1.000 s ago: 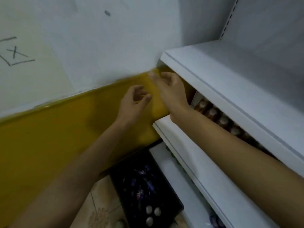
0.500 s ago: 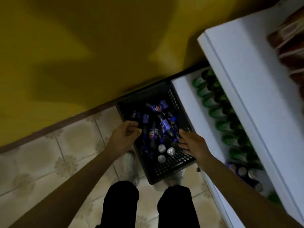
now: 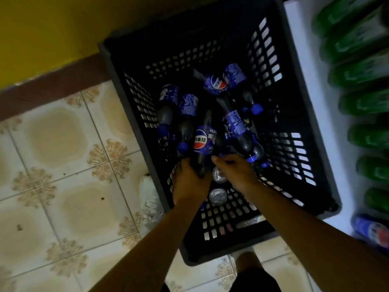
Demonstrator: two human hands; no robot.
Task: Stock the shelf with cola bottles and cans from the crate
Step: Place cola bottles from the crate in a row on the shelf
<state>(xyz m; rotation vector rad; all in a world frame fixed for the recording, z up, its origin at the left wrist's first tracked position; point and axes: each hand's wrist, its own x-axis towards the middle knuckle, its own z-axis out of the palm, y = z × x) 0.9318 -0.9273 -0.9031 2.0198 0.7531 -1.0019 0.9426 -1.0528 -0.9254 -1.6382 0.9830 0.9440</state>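
Well, seen from the head, the left hand (image 3: 189,184) is wrapped round the near end of a bottle (image 3: 201,144) lying label-up in the crate (image 3: 134,91), fingertips hidden beneath it. Full plastic, I'd guess: fairly heavy, stiff, perhaps slick, so the body is the sensible hold. The right hand (image 3: 233,171) curls over nearby bottles beside a can (image 3: 217,196); whether it grips anything I cannot tell.

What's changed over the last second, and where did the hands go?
Both hands came down from shelf height into the crate. The left hand now grips a cola bottle; the right hand reaches among the other bottles, its hold unclear. The crate and the shelved green bottles stayed put.
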